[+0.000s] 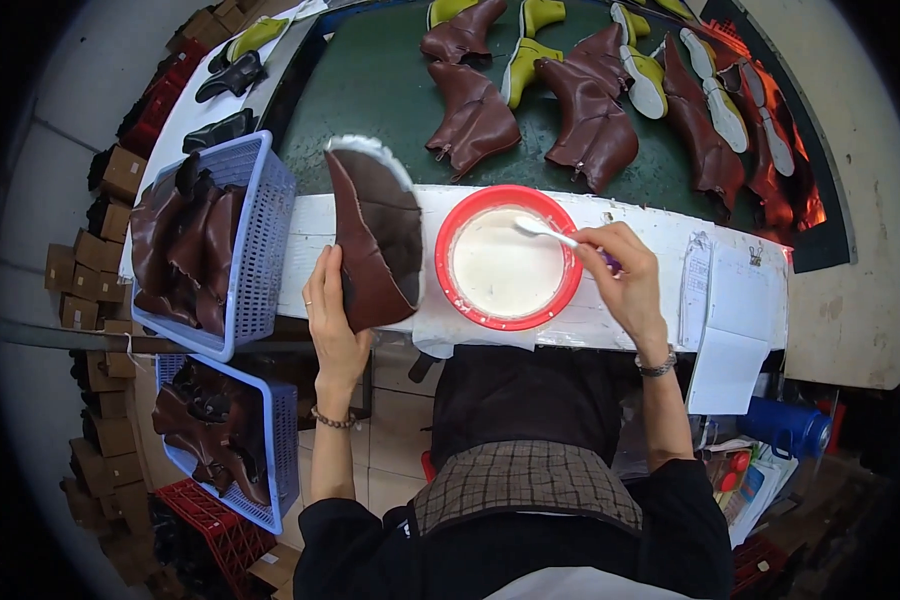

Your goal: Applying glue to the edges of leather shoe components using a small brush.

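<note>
My left hand [334,325] is closed on a brown leather boot upper [361,225], held upright at the white table's front edge. Its grey lining faces me, and a white coating runs along the top rim. In my right hand [625,280] is a white-bristled brush [547,230] with a purple part at the grip; the fingers pinch its handle. The brush tip hangs over a red bowl [451,292] holding a thick white paste [505,264]. Boot upper and bowl stand side by side, close together.
A blue basket [262,240] of brown uppers stands left, with a second basket [282,450] below it. Behind the table, a green conveyor belt [370,95] carries brown uppers [473,118] and yellow-green lasts [526,70]. Papers [735,300] lie to the right.
</note>
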Motion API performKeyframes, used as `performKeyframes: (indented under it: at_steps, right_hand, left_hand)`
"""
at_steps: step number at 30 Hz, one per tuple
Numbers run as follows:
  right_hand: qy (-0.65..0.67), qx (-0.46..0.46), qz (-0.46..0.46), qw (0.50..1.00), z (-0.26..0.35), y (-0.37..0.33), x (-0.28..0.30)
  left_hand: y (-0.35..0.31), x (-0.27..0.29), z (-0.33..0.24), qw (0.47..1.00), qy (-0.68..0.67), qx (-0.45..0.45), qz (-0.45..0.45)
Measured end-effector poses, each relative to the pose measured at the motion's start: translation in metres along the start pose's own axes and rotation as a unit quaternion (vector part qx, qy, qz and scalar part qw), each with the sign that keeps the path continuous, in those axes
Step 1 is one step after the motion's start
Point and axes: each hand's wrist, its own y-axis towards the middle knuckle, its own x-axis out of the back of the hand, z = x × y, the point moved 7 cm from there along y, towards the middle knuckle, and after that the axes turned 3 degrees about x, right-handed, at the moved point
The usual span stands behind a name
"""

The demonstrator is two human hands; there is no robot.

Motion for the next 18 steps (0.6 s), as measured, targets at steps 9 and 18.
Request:
performKeyframes:
  at_steps: [9,18]
  right_hand:
    - [0.136,0.032,0.029,0.99,0.015,0.001,-0.016]
    - [0.114,0.114,-0.075,0.984,0.024,0.029,0.01]
  left_hand:
    - [-0.003,0.012,-0.079,0.987,-0.034,-0.141,-0.062]
    - [0.008,0.017,-0.091,0.972,-0.074,-0.177,-0.135]
